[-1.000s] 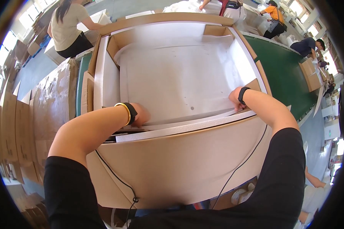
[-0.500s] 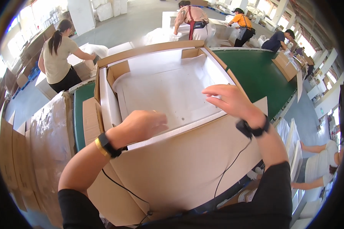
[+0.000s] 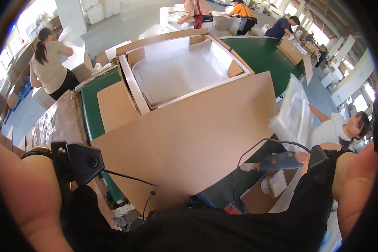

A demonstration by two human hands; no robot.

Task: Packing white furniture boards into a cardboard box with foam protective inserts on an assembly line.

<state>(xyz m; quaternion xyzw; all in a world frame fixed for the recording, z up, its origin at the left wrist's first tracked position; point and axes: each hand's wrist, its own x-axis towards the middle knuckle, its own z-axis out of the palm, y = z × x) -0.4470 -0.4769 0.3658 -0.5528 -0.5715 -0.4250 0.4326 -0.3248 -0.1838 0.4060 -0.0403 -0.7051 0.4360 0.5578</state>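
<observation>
Both my arms are raised close at the sides of the view, the left arm and the right arm. Neither hand shows its fingers, so what they hold or touch is hidden. A black boxy device is strapped at my left wrist, and another black device at my right. In front of me sits an open cardboard box, its wide near flap folded out toward me. White foam edging lines its walls. Inside lies a translucent white sheet, with brown cardboard pieces at the corners.
The box rests on a green conveyor. A person in white holds a plastic-wrapped white panel close on my right. Another person works at the left. Wrapped cardboard stands left of the belt; cables hang from my wrist devices.
My hands have left the box's near edge and my arms have drawn back and apart. The box appears farther away, its near flap more in view. The person at right has brought the panel closer.
</observation>
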